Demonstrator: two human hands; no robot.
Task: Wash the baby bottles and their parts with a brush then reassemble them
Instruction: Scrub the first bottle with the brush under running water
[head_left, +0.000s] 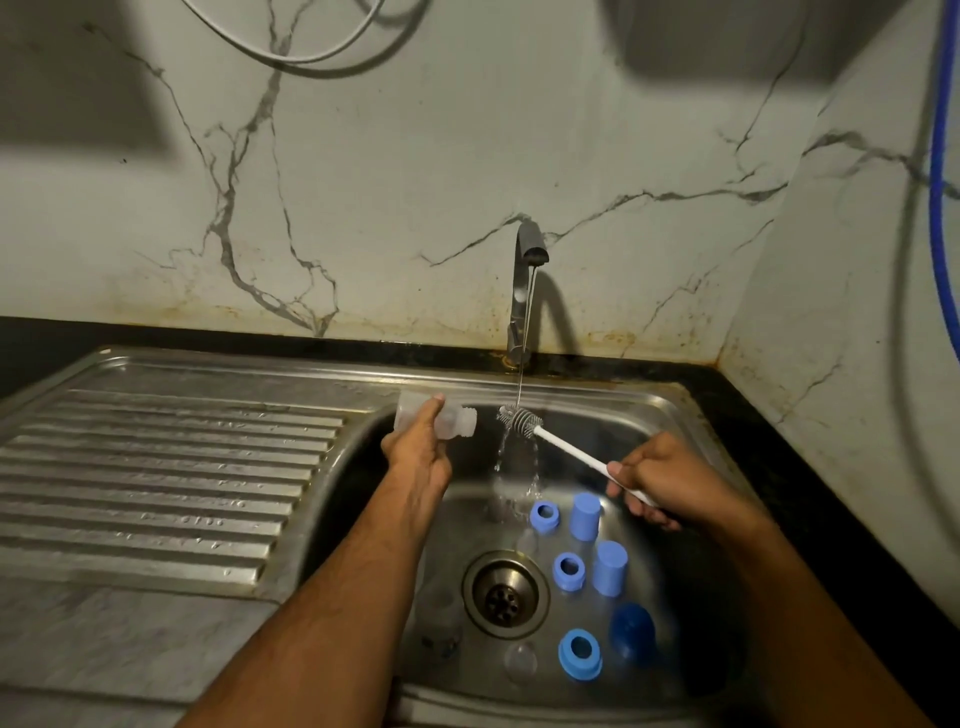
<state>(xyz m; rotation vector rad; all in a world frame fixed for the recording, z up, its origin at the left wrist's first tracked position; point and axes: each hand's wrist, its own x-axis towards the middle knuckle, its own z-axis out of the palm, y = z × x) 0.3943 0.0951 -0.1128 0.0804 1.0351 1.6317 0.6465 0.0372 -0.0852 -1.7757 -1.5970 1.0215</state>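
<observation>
My left hand grips a clear baby bottle, held sideways over the sink's left edge with its threaded neck pointing right. My right hand holds the white handle of a bottle brush. The grey bristle head sits under the thin stream from the tap, a short gap right of the bottle's mouth. On the sink floor lie three blue collar rings, two light blue caps, a dark blue cap and a clear teat.
The steel sink has a round drain in the middle of its floor. A ribbed draining board stretches to the left. A black counter edge runs along the right, below the marble wall. A blue hose hangs at far right.
</observation>
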